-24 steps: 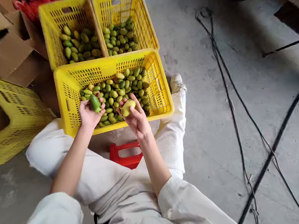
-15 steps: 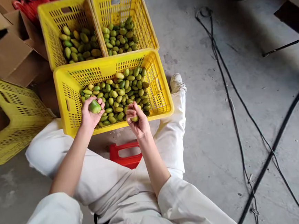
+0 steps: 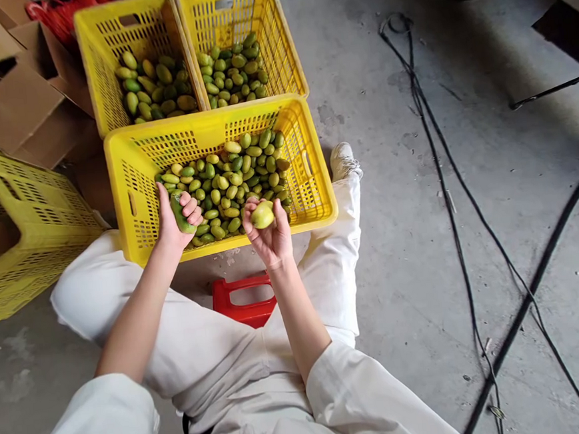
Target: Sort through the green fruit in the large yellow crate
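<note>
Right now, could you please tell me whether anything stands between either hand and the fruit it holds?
Nothing visible does: the bare left hand grips the green fruit, and the bare right hand holds the yellowish fruit. The loose fruit in the near crate lies beyond both hands, not between.

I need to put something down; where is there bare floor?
Widest: the floor between the right leg and the black cables. Smaller: between the left-hand crate and the left sleeve. Crowded: ahead, where three yellow crates hold fruit, and front-left, with cardboard boxes.
</note>
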The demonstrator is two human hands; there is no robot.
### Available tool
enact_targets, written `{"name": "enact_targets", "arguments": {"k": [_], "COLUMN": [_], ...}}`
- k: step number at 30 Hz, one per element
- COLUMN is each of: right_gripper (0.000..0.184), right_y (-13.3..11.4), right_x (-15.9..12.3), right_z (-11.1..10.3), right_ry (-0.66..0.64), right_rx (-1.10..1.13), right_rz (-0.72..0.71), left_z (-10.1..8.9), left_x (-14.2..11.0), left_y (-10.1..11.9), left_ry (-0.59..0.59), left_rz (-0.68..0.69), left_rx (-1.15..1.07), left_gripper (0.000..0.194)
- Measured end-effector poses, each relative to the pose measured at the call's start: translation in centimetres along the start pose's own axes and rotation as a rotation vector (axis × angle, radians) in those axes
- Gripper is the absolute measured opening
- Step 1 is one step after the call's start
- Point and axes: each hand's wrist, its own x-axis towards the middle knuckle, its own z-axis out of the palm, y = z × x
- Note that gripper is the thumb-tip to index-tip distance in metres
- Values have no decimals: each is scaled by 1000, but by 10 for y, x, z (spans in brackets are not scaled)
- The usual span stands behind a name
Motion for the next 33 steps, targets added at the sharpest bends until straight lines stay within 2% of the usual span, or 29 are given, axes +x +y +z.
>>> {"name": "enact_targets", "arguments": {"k": [3, 7, 9, 11, 14, 16, 21, 24, 30, 33], "right_gripper": [15, 17, 27, 33, 19, 10, 23, 34, 29, 40], "right_y": [1, 2, 2, 2, 4, 7, 16, 19, 17, 15], "right_x": [-1, -2, -2, -2, -2, -2, -1, -1, -4, -5], "right_z": [2, 3, 2, 1, 1, 2, 4, 4, 7, 7], "right_ry": [23, 3, -45, -79, -83, -68, -31, -50, -3, -27], "right_rx": [50, 20, -49, -117, -134, -149, -228, -208, -224, -223], "right_rz": [17, -3, 13, 41, 56, 55, 43, 33, 94, 135], "left_z": [-3, -1, 2, 3, -2, -7, -17, -16, -7, 1], "left_x": [1, -2, -4, -6, -3, 1, 4, -1, -10, -12], "left_y": [1, -1, -2, -4, -8, -11, -14, -11, -9, -9], "left_ry": [39, 69, 24, -41, -86, -99, -233, -267, -193, -97], "left_rz": [7, 16, 21, 20, 40, 82, 186, 185, 47, 64], "left_rx": [-12, -76, -110, -107, -16, 54, 95, 96, 179, 118], "left_gripper": [70, 60, 53, 38, 15, 10, 36, 46, 27, 49]}}
